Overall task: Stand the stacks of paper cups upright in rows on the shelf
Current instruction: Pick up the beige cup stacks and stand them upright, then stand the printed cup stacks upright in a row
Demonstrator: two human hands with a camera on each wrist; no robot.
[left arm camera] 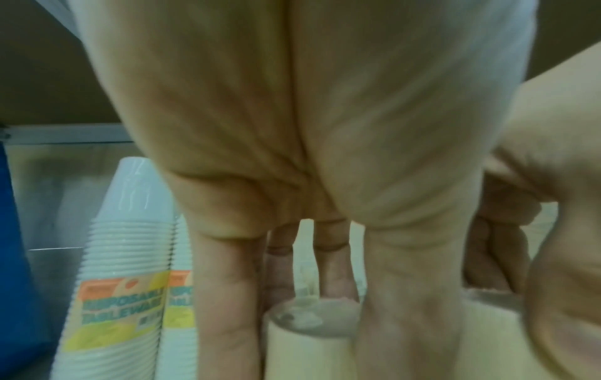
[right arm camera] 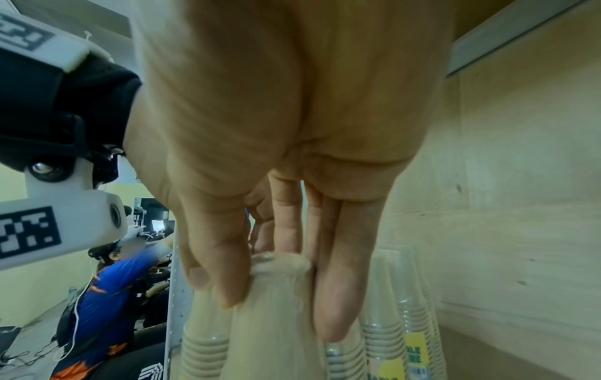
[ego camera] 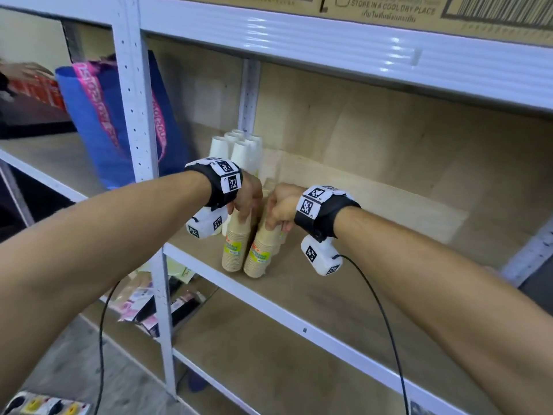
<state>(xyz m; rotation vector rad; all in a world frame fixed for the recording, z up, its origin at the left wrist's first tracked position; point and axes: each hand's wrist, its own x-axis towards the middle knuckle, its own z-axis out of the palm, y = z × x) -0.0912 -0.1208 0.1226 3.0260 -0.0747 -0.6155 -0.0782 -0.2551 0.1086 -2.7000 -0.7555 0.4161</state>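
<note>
Two wrapped stacks of brown paper cups stand upright side by side near the front of the wooden shelf [ego camera: 329, 283]. My left hand [ego camera: 244, 215] grips the top of the left brown stack [ego camera: 235, 247] from above, and its fingers curl round that stack's top [left arm camera: 309, 334]. My right hand [ego camera: 276, 224] grips the top of the right brown stack [ego camera: 259, 254], thumb and fingers pinching its narrow end [right arm camera: 276, 321]. Several white cup stacks [ego camera: 236, 148] stand upright behind, at the shelf's back left. More wrapped stacks [right arm camera: 406, 334] stand just beyond the right hand.
A white shelf post [ego camera: 134, 100] rises left of the cups, with a blue bag [ego camera: 113, 115] behind it. The upper shelf beam [ego camera: 329, 52] hangs above, carrying a cardboard box [ego camera: 389, 7]. To the right the shelf board runs on bare. A person in blue [right arm camera: 107, 295] sits beyond the post.
</note>
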